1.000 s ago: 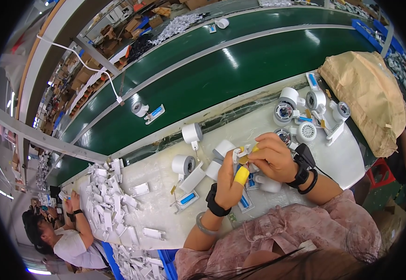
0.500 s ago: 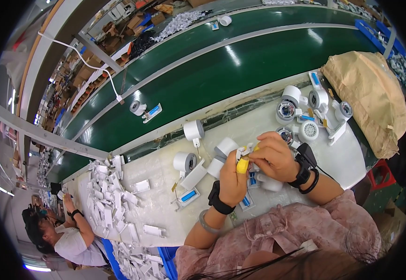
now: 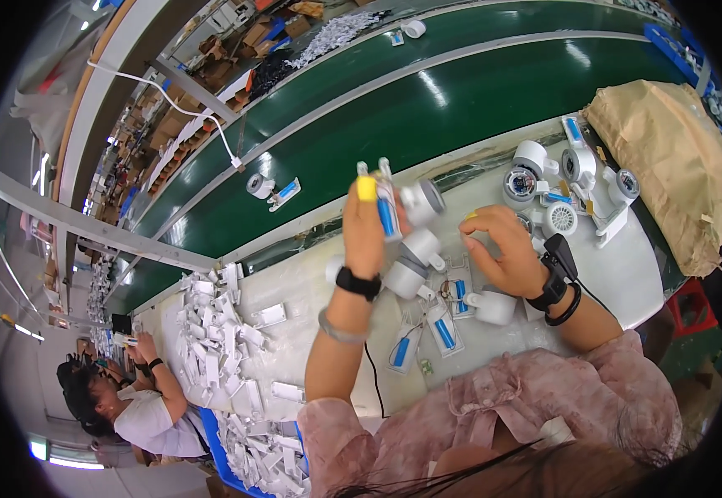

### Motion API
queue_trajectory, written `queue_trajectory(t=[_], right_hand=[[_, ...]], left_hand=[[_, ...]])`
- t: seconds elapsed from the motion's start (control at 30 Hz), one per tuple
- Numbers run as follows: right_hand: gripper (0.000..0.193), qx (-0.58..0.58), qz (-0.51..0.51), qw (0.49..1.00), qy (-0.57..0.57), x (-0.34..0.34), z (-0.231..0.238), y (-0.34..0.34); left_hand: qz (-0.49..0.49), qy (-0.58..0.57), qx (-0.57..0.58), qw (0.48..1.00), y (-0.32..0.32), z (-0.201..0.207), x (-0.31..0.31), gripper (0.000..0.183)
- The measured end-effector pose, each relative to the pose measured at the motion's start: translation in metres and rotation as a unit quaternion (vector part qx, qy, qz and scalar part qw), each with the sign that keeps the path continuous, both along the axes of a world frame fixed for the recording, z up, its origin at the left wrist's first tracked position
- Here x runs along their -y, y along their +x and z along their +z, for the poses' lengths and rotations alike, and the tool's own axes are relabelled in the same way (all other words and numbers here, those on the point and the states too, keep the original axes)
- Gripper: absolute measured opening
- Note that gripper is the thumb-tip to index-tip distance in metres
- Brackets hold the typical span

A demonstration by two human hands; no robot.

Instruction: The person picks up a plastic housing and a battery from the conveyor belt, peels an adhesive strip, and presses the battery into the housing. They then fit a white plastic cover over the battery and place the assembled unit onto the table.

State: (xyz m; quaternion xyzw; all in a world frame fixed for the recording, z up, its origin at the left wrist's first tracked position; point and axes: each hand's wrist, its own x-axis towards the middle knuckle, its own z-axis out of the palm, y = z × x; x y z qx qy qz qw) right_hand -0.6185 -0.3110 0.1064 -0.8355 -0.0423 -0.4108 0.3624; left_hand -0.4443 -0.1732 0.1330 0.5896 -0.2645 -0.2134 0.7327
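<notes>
White blue-celled unit (image 3: 388, 219) juts rightward from left grip (image 3: 364, 234), clasped on it; right grip (image 3: 506, 251) spread, apart.

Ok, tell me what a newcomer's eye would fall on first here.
Probably the wide green belt curving across the upper half of the picture. Next, near the middle, the left hand, with yellow on a fingertip, holding up a white part with a blue cylinder. Then the heap of white casings at left and the big brown paper sack at right.
</notes>
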Motion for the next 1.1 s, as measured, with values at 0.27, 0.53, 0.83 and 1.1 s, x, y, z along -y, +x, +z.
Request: queue_trajectory(t=[0.27, 0.53, 0.83, 1.1], right_hand=[[0.022, -0.064, 0.018, 0.998, -0.023, 0.002, -0.006, -0.002], [0.02, -0.178, 0.091, 0.976, -0.085, 0.001, -0.015, 0.0], [0.037, -0.135, 0.214, 0.94, -0.228, -0.046, -0.021, -0.01], [0.036, -0.184, 0.281, 0.937, -0.093, -0.028, -0.023, -0.002]], left_hand=[[0.101, 0.203, 0.262, 0.938, 0.012, -0.022, -0.046, 0.041], [-0.019, 0.571, 0.363, 0.736, -0.115, -0.003, -0.095, 0.043], [0.018, 0.499, 0.39, 0.774, -0.125, -0.057, -0.119, 0.054], [-0.066, 0.444, 0.21, 0.868, -0.109, 0.022, -0.107, 0.04]])
